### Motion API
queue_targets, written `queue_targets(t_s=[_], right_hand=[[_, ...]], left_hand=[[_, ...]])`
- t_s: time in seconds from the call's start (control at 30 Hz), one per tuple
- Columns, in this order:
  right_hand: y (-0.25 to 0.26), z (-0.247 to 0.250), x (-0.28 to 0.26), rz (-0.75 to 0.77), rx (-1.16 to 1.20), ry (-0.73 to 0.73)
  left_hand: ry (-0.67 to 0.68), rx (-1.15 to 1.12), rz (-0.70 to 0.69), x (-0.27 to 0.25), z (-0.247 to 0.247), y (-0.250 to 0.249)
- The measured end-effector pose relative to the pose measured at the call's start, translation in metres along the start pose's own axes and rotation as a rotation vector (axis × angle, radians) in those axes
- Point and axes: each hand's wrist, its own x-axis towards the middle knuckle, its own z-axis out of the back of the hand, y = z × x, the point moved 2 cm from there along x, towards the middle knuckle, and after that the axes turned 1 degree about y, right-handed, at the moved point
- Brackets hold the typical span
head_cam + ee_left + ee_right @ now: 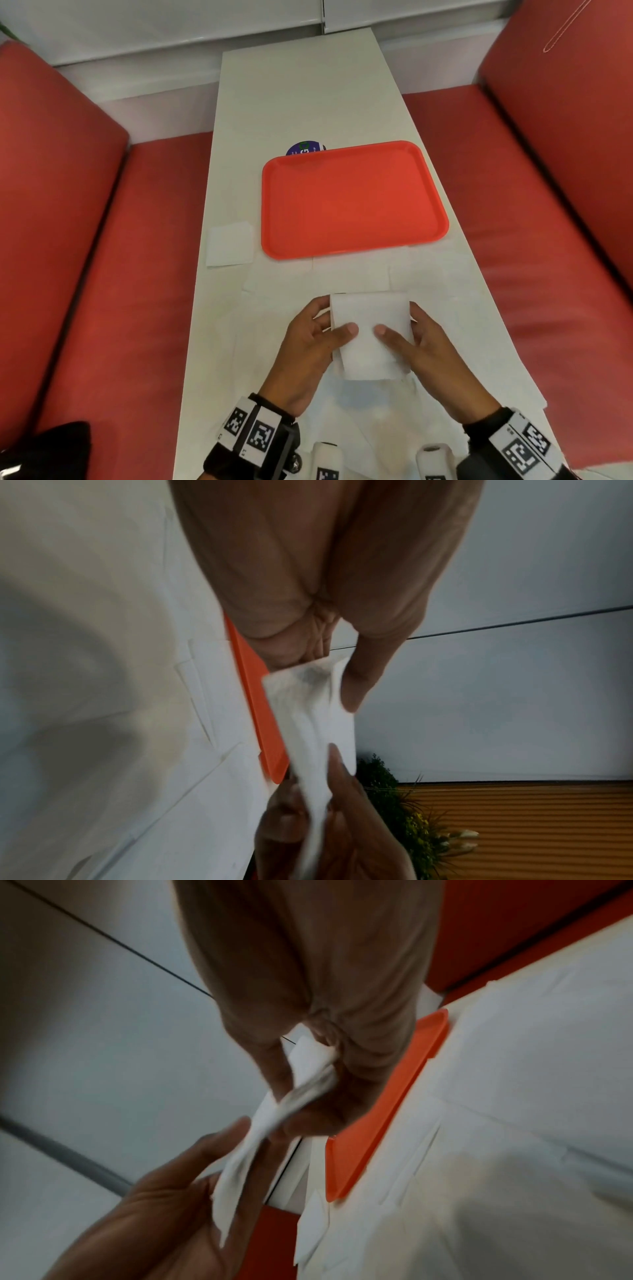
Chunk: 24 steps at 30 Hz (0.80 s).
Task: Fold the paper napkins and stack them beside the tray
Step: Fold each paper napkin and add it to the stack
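A folded white napkin [370,329] is held above the table's near end between both hands. My left hand [318,337] grips its left edge, thumb on top and fingers behind. My right hand [416,337] grips the right edge the same way. In the left wrist view the napkin [308,723] shows edge-on, pinched by the left thumb. The right wrist view shows the napkin [274,1115] pinched by the right fingers. The orange tray [352,198] lies past the hands. One folded napkin [230,244] lies on the table left of the tray. Unfolded napkins [349,277] are spread flat below the tray.
The white table [301,96] runs between two red benches [113,274]. A round dark sticker [305,149] peeks from behind the tray's far edge. More flat napkins [376,421] cover the table under my wrists.
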Motion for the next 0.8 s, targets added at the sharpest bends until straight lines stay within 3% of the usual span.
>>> queue_targets(t_s=[0.2,0.63,0.8], right_hand=[[0.002,0.003,0.004,-0.021,0.092,-0.1],[0.01,0.008,0.005,0.06,-0.002,-0.073],[0.011,0.011,0.005,0.061,-0.03,-0.004]], left_hand=[[0.015,-0.06,0.075,-0.002,0.001,0.003],[0.107,0.108,0.048,0.005,0.003,-0.004],[0.033,0.211,0.011,0.007,0.005,-0.005]])
